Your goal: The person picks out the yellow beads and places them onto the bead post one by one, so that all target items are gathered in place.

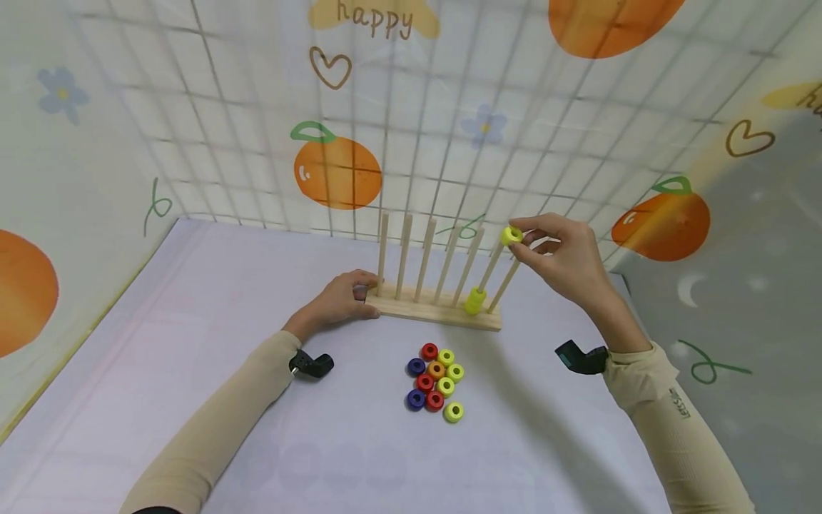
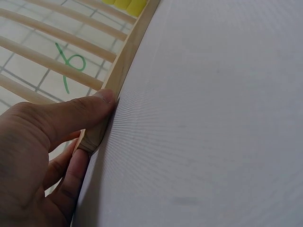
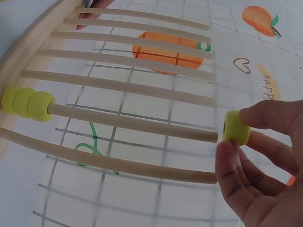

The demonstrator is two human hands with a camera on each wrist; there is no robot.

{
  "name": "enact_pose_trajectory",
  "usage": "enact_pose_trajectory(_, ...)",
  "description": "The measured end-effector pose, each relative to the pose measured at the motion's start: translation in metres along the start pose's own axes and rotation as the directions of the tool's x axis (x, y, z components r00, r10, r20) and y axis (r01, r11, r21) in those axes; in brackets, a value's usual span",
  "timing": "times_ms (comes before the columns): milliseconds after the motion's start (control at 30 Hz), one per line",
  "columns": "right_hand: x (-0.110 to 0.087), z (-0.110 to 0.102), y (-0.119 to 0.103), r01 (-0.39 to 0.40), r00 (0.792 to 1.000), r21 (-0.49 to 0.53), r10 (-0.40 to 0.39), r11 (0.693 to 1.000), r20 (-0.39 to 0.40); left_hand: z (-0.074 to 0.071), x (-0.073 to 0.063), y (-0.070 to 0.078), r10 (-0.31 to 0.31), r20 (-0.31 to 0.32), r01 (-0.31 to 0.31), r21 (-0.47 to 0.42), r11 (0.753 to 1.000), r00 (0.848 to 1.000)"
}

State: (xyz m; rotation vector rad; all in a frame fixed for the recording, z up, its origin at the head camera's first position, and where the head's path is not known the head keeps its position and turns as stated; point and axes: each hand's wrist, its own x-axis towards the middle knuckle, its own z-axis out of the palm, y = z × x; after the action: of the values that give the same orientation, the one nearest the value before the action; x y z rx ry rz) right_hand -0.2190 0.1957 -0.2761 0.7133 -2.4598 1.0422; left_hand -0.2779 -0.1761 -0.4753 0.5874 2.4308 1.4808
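A yellow bead (image 3: 236, 128) is pinched between thumb and fingertips of my right hand (image 1: 563, 255), held at the tip of a wooden peg in the right wrist view. That peg belongs to a wooden rack (image 1: 437, 312) with several upright pegs. Low on the same peg sit 3 stacked yellow beads (image 3: 28, 103); the other pegs carry none. My left hand (image 1: 343, 298) grips the left end of the rack's base, thumb on the front side and fingers around the end, as the left wrist view shows (image 2: 61, 137).
In front of the rack lies a loose group of beads: several yellow ones (image 1: 454, 412), 3 red ones (image 1: 434, 400), 2 dark blue ones (image 1: 416, 399) and an orange one (image 1: 437, 369). A printed curtain (image 1: 257, 143) over a wire grid stands behind the rack.
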Motion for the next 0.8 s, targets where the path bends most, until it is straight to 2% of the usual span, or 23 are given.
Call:
enact_pose_trajectory(133, 0.003, 0.001, 0.001, -0.019, 1.0, 0.005, 0.019, 1.0, 0.0, 0.001, 0.0, 0.0, -0.004, 0.01, 0.005, -0.024, 1.0, 1.0)
enact_pose_trajectory(433, 0.014, 0.001, 0.003, -0.04, 0.999, -0.02, 0.041, 0.999, 0.025, 0.001, 0.0, 0.0, 0.003, 0.001, -0.003, 0.006, 1.0, 1.0)
enact_pose_trajectory(667, 0.015, 0.0, 0.004, -0.061, 0.996, -0.044, 0.064, 0.997, 0.056, 0.0, 0.0, 0.001, 0.001, -0.011, -0.001, 0.02, 1.0, 1.0)
enact_pose_trajectory(800, 0.013, 0.0, 0.005, -0.061, 0.997, -0.047, 0.063, 0.997, 0.048, 0.0, 0.001, 0.0, -0.008, -0.012, 0.008, 0.019, 1.0, 1.0)
